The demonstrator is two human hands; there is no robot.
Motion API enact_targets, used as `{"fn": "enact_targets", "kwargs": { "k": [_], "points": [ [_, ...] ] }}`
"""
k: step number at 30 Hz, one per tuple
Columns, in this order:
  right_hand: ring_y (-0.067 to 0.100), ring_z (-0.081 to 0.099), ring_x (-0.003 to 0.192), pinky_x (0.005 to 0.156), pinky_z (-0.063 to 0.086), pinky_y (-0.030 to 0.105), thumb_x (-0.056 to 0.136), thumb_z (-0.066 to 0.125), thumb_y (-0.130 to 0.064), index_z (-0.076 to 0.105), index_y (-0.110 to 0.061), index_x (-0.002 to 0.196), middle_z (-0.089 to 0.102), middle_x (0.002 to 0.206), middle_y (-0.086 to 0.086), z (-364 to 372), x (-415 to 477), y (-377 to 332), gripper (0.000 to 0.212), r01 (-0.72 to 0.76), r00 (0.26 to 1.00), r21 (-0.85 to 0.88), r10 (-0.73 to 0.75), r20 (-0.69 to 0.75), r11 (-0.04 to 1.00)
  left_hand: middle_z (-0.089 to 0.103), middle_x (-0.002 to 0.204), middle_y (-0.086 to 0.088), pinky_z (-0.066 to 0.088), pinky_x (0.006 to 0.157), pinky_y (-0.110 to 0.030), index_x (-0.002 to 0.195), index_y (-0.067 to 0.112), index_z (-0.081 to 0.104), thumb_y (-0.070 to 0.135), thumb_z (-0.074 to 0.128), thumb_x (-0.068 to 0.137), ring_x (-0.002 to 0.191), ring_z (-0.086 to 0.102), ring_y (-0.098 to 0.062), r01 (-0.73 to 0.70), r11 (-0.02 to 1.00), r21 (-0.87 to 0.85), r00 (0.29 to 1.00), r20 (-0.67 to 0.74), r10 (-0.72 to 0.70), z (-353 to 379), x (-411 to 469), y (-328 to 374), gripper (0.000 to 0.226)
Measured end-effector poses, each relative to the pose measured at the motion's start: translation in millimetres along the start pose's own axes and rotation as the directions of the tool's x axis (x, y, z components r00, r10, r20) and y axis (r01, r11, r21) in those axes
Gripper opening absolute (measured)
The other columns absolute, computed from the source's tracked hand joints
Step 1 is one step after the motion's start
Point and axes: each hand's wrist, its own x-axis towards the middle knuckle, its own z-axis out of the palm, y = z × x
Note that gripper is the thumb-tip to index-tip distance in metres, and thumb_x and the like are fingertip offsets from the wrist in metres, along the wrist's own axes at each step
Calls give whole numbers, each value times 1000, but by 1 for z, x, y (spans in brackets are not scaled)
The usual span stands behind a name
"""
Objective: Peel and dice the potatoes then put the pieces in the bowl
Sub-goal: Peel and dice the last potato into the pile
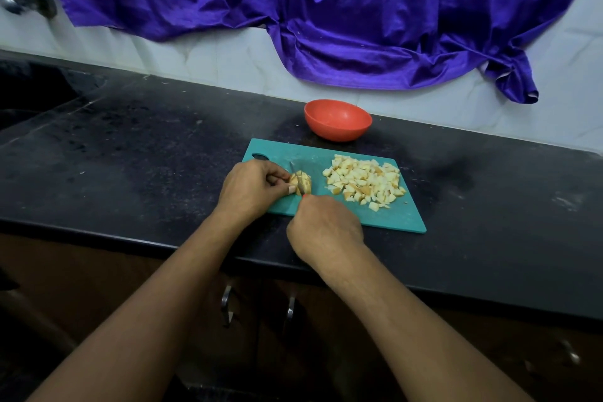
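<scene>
A teal cutting board lies on the black counter. On its left part sits a small potato chunk, partly sliced. My left hand pinches that chunk from the left with curled fingers. My right hand grips a knife whose blade runs through the chunk; the handle is hidden in my fist. A heap of diced potato pieces covers the right half of the board. Behind the board stands a red bowl; nothing shows inside it.
The black counter stretches left toward a dark sink area. A purple cloth hangs on the tiled wall behind the bowl. Cabinet handles show below the counter edge.
</scene>
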Motion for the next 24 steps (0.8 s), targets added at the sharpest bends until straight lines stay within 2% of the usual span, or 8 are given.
{"fn": "enact_targets", "kwargs": {
  "k": [2, 6, 9, 17, 20, 24],
  "points": [
    [22, 51, 90, 67, 42, 37, 104, 54, -30, 58, -13, 132, 60, 119, 7, 0, 4, -3, 34, -5, 1000, -12, 5, 5, 1000, 70, 70, 16, 57, 79, -28, 95, 31, 80, 35, 87, 78, 70, 64, 4, -6, 1000, 0, 1000, 1, 6, 0, 0, -1, 19],
    [25, 56, 96, 68, 42, 37, 105, 52, -29, 58, -11, 133, 60, 123, 8, -1, 8, -6, 34, 4, 1000, -26, -4, 4, 1000, 70, 71, 15, 57, 81, -30, 98, 29, 80, 32, 86, 79, 70, 64, 4, -21, 1000, 11, 1000, -2, 21, -1, -1, 0, 20],
    [22, 51, 89, 67, 42, 37, 105, 52, -29, 58, -12, 131, 61, 121, 7, 2, 5, -4, 32, 5, 1000, -34, -5, 1, 999, 70, 71, 16, 57, 79, -28, 96, 30, 80, 34, 88, 78, 70, 65, 4, -26, 1000, 0, 1000, -6, 26, 1, 0, -1, 21],
    [25, 58, 102, 71, 45, 37, 104, 50, -29, 56, -13, 133, 59, 121, 8, 4, -1, 2, 33, 3, 999, -19, -2, 49, 1000, 72, 71, 17, 57, 80, -26, 95, 30, 80, 35, 89, 77, 70, 65, 6, -17, 999, -30, 1000, 2, 17, 2, 0, -4, 21],
    [23, 52, 93, 69, 43, 37, 104, 52, -29, 57, -13, 132, 59, 118, 7, 2, 3, 0, 33, 7, 999, -7, -6, 42, 1000, 71, 72, 16, 55, 79, -24, 95, 30, 80, 35, 89, 77, 70, 64, 6, -21, 999, -27, 1000, 2, 21, 2, -1, -2, 21],
    [21, 50, 92, 71, 43, 37, 103, 53, -30, 58, -13, 131, 57, 113, 6, 4, 4, 2, 33, 6, 1000, 34, -7, 28, 999, 72, 73, 16, 56, 80, -25, 95, 30, 79, 35, 88, 78, 72, 65, 5, -15, 1000, -14, 1000, -1, 15, 2, -2, -2, 20]
  ]
}}
